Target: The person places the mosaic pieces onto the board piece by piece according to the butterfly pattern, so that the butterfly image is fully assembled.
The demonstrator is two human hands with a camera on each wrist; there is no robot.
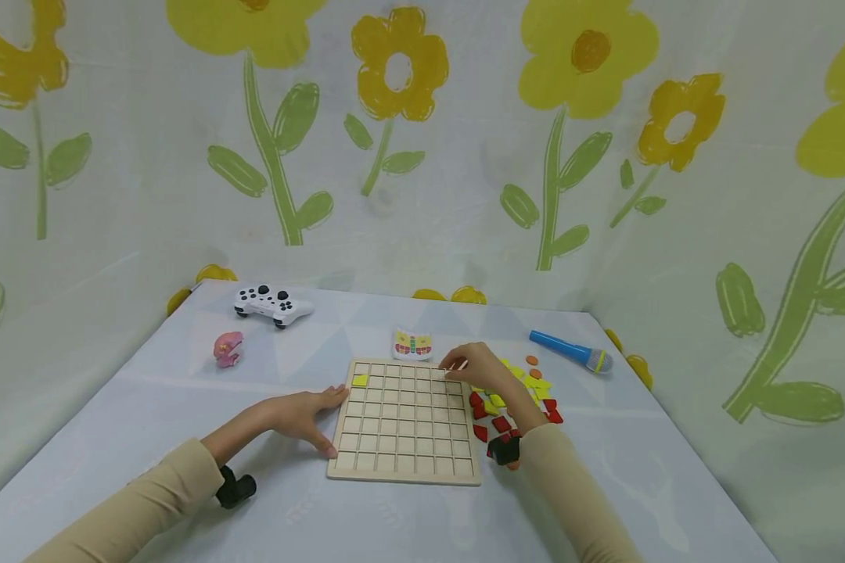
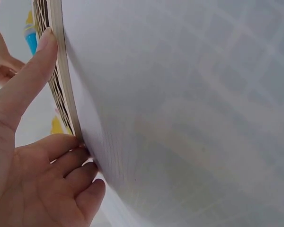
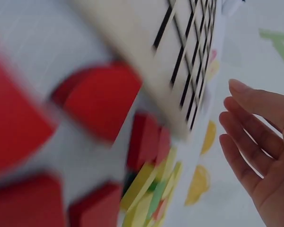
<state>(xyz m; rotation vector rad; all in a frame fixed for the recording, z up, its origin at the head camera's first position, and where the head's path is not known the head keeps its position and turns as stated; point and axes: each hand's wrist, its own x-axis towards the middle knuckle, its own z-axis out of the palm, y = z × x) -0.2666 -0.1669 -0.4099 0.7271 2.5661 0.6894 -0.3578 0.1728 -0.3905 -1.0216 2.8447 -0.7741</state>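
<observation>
Grid board [image 1: 403, 475]: mid-table, pale wood; may skew if pressed unevenly.
Left hand [image 1: 303, 416]: thumb and fingers spread along the board's left edge, touching, not wrapped round; a hard push could slide the board right.
Right hand [image 1: 484, 367]: at the far right corner, fingers loosely bent, thumb parted, nothing seen held; a low wrist might scatter red pieces [image 1: 501, 424], right of the board.
Picture card [image 1: 412, 346]: beyond the far edge; fingertips could nudge it.
Yellow tile [image 1: 360, 381]: far left cell; a jolt might unseat it.
</observation>
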